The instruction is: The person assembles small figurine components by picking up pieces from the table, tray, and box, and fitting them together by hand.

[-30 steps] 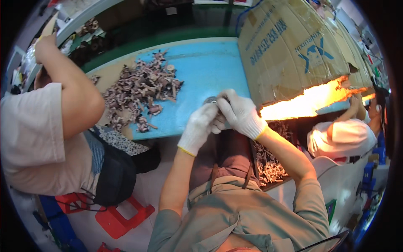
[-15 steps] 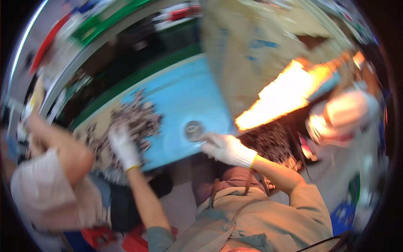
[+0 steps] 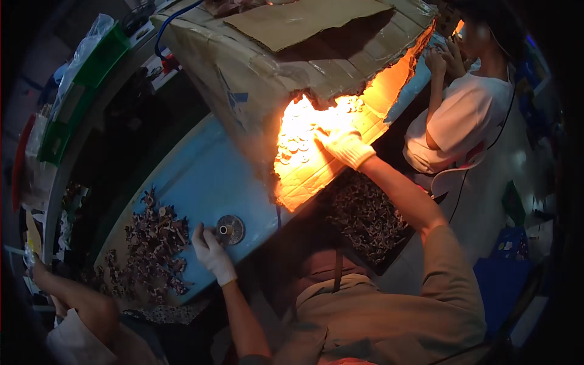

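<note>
My left hand [image 3: 213, 254], in a white glove, is beside a round metal disc [image 3: 236, 225] with a raised centre hole on the blue tabletop [image 3: 201, 164]. Its fingers are slightly bent and apart, and nothing shows in them. Left of it lies a heap of small brown branched parts [image 3: 155, 246]. My right hand [image 3: 345, 145], also gloved, reaches into a brightly lit cardboard box [image 3: 307, 185]. Its fingertips are at a pile of small round pieces [image 3: 293, 146]; glare hides whether they grip any.
A dark tray [image 3: 368, 222] full of small brown parts is below my right forearm. One co-worker [image 3: 471, 109] sits at the far right, another person's arm [image 3: 79, 295] is at the lower left. Cardboard [image 3: 310, 24] covers the box top. Green bins [image 3: 100, 55] stand at the far left.
My right hand has moved from beside the metal disc up and right into the lit box. My left hand has left the heap of brown parts and come next to the disc. The view has shifted.
</note>
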